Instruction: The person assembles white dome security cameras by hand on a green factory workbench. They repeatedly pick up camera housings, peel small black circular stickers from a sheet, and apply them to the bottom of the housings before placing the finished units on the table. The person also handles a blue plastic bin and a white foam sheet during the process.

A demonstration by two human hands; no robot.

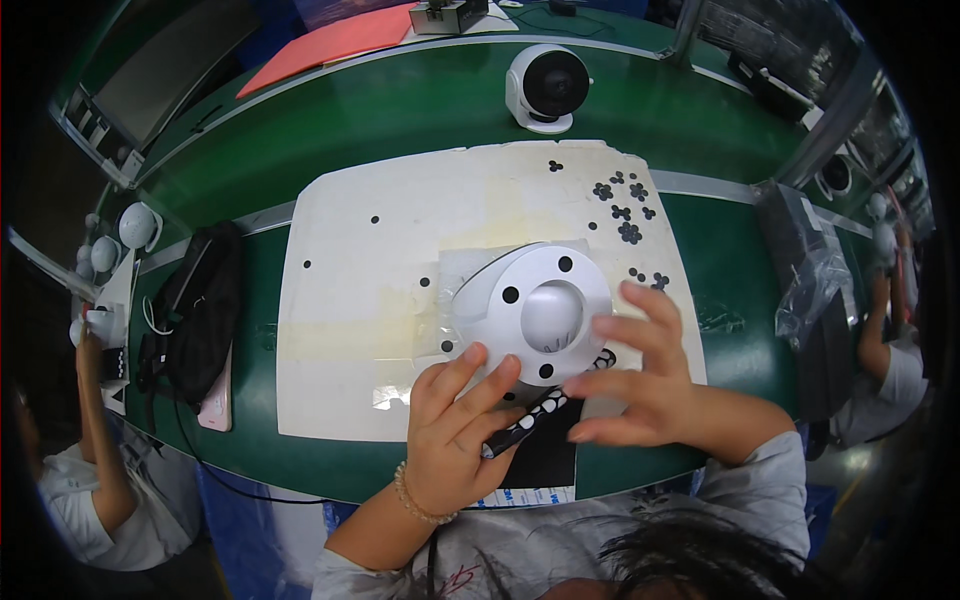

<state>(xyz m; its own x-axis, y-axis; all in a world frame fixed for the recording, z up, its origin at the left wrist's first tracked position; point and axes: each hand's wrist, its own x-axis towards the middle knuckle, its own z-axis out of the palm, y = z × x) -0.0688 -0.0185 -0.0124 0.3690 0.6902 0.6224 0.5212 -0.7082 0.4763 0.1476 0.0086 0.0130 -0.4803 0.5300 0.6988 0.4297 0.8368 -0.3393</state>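
Note:
A white, rounded plastic housing (488, 318) with a large round opening lies in front of me on a pale cardboard sheet. Black round pads (566, 264) dot its face. My left hand (455, 435) rests its fingertips on the housing's near left edge and grips a black strip with white round gaps (540, 415), which runs slantwise below the housing. Over the near right rim hovers my right hand (640, 385), fingers spread apart; nothing shows between them. A black sheet (545, 455) lies beneath the strip, partly hidden by my left hand.
Loose black pads (629, 233) lie scattered on the cardboard (350, 330), mostly far right. A white camera-like device (548, 88) stands at the back. A black bag (195, 310) sits left; a dark box with clear plastic (805, 260) sits right. Other people work at both sides.

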